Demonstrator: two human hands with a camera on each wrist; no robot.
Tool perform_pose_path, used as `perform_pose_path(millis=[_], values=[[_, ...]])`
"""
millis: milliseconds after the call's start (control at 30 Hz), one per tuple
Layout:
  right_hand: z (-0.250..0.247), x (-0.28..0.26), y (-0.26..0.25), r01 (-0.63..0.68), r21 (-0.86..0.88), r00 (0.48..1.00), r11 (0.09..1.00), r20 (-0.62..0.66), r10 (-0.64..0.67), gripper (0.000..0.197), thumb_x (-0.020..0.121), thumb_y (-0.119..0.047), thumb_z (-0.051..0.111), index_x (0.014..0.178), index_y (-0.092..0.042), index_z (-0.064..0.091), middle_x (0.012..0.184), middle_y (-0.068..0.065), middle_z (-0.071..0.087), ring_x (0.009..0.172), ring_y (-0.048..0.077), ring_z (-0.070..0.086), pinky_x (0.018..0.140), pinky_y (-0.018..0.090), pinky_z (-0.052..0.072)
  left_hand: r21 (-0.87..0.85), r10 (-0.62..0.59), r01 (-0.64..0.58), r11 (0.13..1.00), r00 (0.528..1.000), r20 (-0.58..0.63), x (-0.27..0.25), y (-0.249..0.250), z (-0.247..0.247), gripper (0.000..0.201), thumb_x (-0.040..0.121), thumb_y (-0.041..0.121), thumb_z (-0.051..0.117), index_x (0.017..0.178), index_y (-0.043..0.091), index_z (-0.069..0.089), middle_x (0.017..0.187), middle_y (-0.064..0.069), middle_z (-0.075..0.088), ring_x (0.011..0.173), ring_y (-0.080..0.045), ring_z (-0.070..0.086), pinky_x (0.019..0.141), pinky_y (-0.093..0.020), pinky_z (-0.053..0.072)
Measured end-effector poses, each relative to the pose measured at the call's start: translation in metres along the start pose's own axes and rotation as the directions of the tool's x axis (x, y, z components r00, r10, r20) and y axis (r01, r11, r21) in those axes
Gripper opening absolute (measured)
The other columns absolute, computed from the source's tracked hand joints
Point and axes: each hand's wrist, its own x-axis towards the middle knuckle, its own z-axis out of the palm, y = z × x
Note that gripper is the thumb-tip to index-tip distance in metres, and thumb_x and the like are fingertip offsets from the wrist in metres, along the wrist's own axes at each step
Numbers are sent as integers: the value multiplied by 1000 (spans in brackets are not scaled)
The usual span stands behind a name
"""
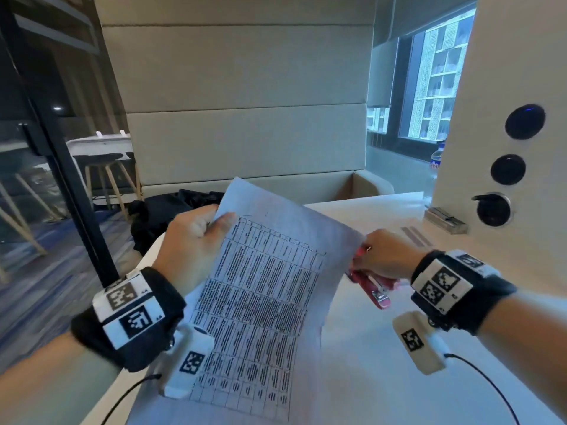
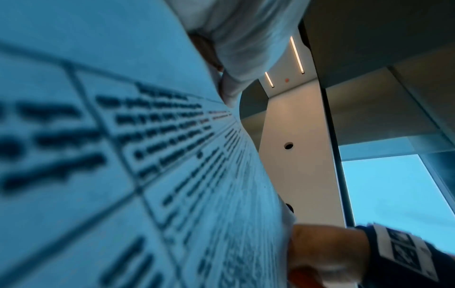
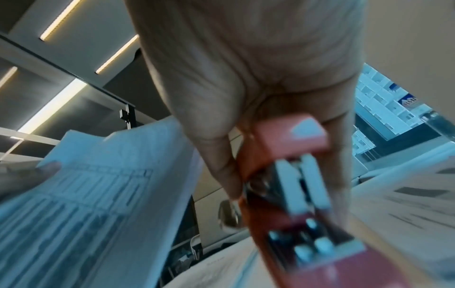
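A printed paper sheet with a table of text [image 1: 264, 289] is lifted at a slant above the white table [image 1: 368, 357]. My left hand [image 1: 196, 237] pinches its upper left corner, thumb on top. The same sheet [image 2: 147, 155] fills the left wrist view. My right hand [image 1: 383, 256] grips a red stapler [image 1: 376, 286] at the sheet's right edge, near its upper right corner. The right wrist view shows the stapler [image 3: 295, 194] from behind, fingers curled round it, with the paper [image 3: 86, 194] to its left. Whether the paper sits in the stapler's mouth is hidden.
A black bag [image 1: 165, 216] lies on the seat behind the table's left end. A small metal box [image 1: 446, 219] and another printed sheet [image 1: 414, 236] rest at the table's far right, beside a wall panel with round sockets [image 1: 507, 170]. A padded bench back [image 1: 245, 118] stands beyond.
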Motion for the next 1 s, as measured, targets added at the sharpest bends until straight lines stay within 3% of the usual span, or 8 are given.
perform_pose_path(millis=[267,433,533,633,733,833,933,1000], values=[[38,-24,12,26,-278,968,960,248,45,38,81,-35,72,113,-17,63,105,0,62,88,17,55,77,25,46,-178,-124,110,978,990,-69,1,11,7,27,95,13,54,70,20,60,49,24,58,49,5,51,49,-3,36],[31,-27,12,93,-184,962,979,270,-40,12,85,-35,66,76,-31,59,80,-12,58,73,8,54,70,23,44,-272,-177,146,951,980,-91,8,16,14,21,96,14,55,82,23,68,69,20,70,66,8,63,61,-6,45],[14,-34,9,139,124,926,983,335,-173,19,90,-13,53,82,-25,66,88,-10,67,91,16,64,80,25,49,-300,-210,163,940,969,-132,17,13,15,25,96,17,55,73,11,63,61,15,59,55,0,49,55,-13,39],[2,-56,6,-102,804,903,585,322,-285,33,95,-4,39,107,-2,69,106,14,72,98,29,68,85,37,54,-334,-296,210,919,927,-231,32,1,12,24,96,22,57,77,8,56,63,6,43,56,-6,35,56,-21,30],[-2,-78,6,-215,958,915,192,266,-304,53,92,-47,38,101,-8,74,96,19,72,80,30,71,67,34,57,-376,-450,329,866,840,-303,47,-8,12,33,95,29,58,66,17,49,65,-1,44,60,-12,38,58,-25,32],[4,-88,11,-234,922,913,307,318,-257,67,78,-68,54,109,-10,65,97,27,69,79,41,69,66,42,54,-406,-556,416,814,760,-336,55,-12,20,37,95,30,57,63,14,48,54,3,40,55,-9,37,53,-23,31],[14,-95,14,-166,872,949,460,267,-165,54,76,-34,74,110,1,54,82,27,69,57,32,63,39,26,42,-447,-621,460,767,705,-342,55,-10,32,27,96,28,57,76,9,57,52,3,45,54,-10,38,46,-18,32],[19,-92,15,-124,905,987,407,153,-40,41,81,-18,73,110,5,56,79,24,69,51,27,60,36,25,38,-497,-668,494,714,694,-270,52,-6,41,20,96,26,56,93,8,65,57,2,54,55,-12,46,50,-17,37]])
